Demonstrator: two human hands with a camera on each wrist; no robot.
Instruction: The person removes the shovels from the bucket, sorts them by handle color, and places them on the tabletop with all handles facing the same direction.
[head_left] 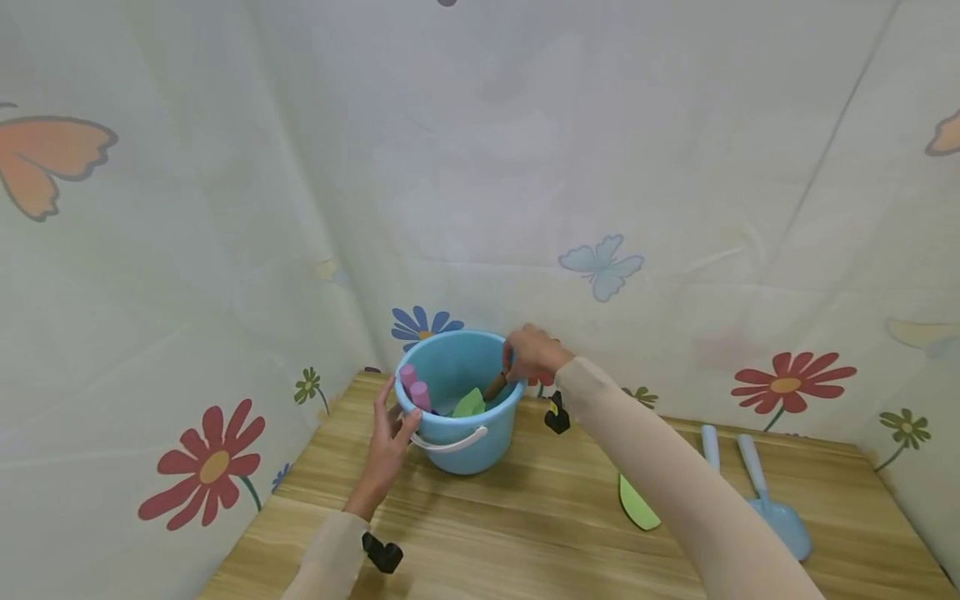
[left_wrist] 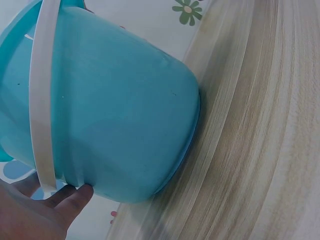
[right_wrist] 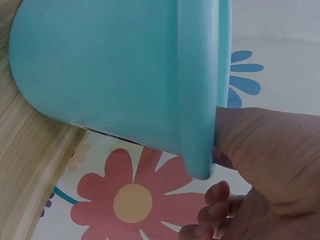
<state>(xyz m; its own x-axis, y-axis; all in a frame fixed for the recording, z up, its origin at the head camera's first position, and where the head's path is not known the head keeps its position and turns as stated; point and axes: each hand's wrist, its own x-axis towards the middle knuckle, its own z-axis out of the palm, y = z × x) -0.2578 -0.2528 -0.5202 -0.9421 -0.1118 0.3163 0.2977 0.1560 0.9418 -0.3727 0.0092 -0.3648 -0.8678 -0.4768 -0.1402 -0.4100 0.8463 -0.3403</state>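
Observation:
A light blue bucket (head_left: 480, 454) with a white handle (head_left: 450, 444) stands on the wooden table. My left hand (head_left: 390, 442) holds its left side, thumb at the rim and fingers along the outer wall; the left wrist view shows those fingers against the blue wall (left_wrist: 120, 110). Over the right rim, my right hand (head_left: 534, 354) reaches in, pinching a brown handle (head_left: 495, 387); the rim hides its fingertips in the right wrist view, where the other fingers (right_wrist: 212, 210) curl outside. Beside the brown handle inside lie a green blade-like piece (head_left: 470, 403) and two pink cylindrical ends (head_left: 420, 395).
Right of the bucket, a light green flat piece (head_left: 637, 504) lies partly under my right forearm. Farther right are a blue toy shovel (head_left: 780, 525) and another blue handle (head_left: 710, 446). A flower-printed white curtain (head_left: 480, 167) hangs behind the table (head_left: 465, 542).

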